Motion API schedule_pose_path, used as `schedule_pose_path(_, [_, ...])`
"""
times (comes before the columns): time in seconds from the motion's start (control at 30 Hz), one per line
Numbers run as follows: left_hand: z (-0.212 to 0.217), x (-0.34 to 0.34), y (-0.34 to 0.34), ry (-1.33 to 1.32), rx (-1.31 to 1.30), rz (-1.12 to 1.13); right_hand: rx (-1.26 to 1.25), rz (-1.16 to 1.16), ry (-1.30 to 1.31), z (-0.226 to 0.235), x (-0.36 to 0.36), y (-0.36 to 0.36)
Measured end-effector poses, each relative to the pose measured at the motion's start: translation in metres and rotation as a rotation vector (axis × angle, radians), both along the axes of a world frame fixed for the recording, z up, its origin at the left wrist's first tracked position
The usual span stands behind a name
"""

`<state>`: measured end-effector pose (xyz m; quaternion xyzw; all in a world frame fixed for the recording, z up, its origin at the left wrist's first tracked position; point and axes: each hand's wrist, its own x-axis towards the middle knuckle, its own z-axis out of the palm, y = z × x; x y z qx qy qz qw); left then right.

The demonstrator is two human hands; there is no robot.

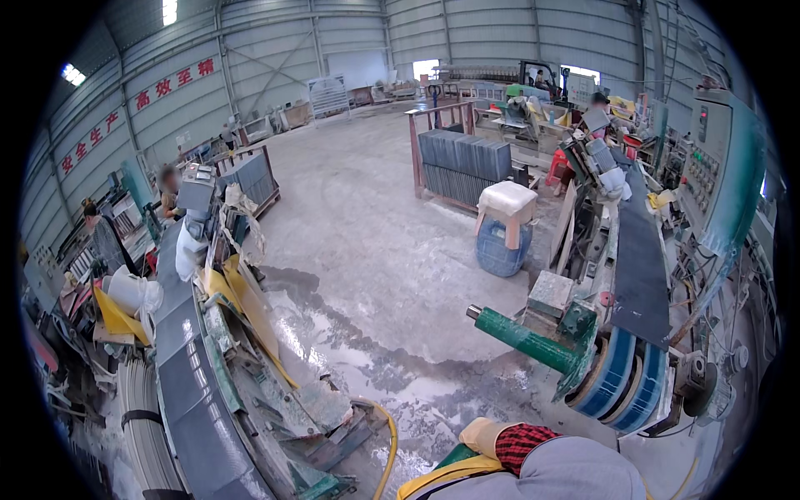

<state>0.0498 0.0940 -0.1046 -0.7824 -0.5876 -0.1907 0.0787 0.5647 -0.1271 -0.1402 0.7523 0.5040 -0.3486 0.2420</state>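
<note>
At the lower edge my right arm, in a grey sleeve with a red-and-black checked cuff [527, 443], bends across the body. Beyond the cuff is my right hand [482, 435], which looks covered in beige; its fingers are hidden, and I cannot tell whether it holds anything. Yellow-edged material [446, 477] and a patch of green lie beside it. My left hand is out of view. Ahead to the right, apart from my arm, a dark slab [640, 275] lies on a conveyor with blue belts [607, 379]. A green cylinder [525, 343] juts out from that machine.
Dark slabs line the left conveyor [196, 375]. A yellow hose [390, 450] crosses the wet floor [375, 358]. A blue barrel [502, 248] with a pale top stands before a rack of slabs [462, 158]. A control cabinet [708, 167] rises right; people work farther off.
</note>
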Motion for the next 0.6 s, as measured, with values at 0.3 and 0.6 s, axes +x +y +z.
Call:
schedule_pose_path(0.3, [0.000, -0.001, -0.004, 0.017, -0.017, 0.008, -0.011, 0.094, -0.029, -0.026, 0.005, -0.001])
schedule_pose_path(0.6, [0.022, 0.007, -0.017, 0.052, -0.050, 0.006, 0.056, 0.084, -0.041, -0.028, 0.005, -0.005])
